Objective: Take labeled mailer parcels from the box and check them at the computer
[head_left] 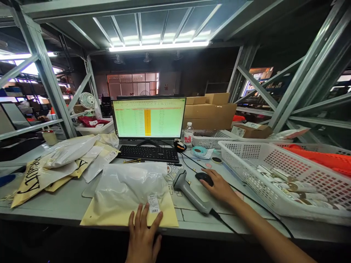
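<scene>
My left hand (144, 230) lies with fingers spread on the lower edge of a white and pale-yellow mailer bag (128, 190). Its fingertips are by a small white barcode label (153, 203) on the bag. My right hand (219, 187) rests over a black computer mouse (204, 178), fingers curved round it. Between the two hands lies a grey barcode scanner (190, 193), its cable running toward the front edge. Behind the bag stand a black keyboard (149, 153) and a lit monitor (149, 118) showing a spreadsheet with an orange column.
Several mailer bags (63, 160) are piled at left. On the right, a white plastic basket (246, 175) holds small rolled items. A water bottle (188, 136) and a teal tape roll (200, 151) stand near the monitor. Cardboard boxes (210, 115) and metal rack posts (45, 69) surround the desk.
</scene>
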The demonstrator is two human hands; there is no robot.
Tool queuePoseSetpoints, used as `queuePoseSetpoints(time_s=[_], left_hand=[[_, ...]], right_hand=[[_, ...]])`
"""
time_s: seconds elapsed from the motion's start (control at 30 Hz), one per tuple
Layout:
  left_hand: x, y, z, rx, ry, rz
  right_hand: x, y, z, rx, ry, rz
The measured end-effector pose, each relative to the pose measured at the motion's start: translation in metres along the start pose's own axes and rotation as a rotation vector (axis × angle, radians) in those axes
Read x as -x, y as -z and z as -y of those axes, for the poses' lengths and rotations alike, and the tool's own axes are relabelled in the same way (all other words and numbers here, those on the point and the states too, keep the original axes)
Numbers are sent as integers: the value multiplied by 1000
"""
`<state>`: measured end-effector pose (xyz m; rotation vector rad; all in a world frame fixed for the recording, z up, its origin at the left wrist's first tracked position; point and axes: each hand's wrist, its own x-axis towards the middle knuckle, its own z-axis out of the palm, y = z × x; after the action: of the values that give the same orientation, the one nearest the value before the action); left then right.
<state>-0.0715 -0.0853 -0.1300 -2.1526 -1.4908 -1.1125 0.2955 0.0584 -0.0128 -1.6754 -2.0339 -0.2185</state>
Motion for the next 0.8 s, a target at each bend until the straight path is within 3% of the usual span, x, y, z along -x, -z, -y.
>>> queuePoseSetpoints(time_s=[0.3,0.6,0.8], left_hand=[[0,-12,5,30,-26,-97],[-4,-21,10,8,-60,-214],[-7,-18,9,-7,-61,-220]], right_hand=[[16,-29,-9,7,12,-36],[16,-30,-11,36,-17,-82],[16,-27,-10,51,-25,-143]])
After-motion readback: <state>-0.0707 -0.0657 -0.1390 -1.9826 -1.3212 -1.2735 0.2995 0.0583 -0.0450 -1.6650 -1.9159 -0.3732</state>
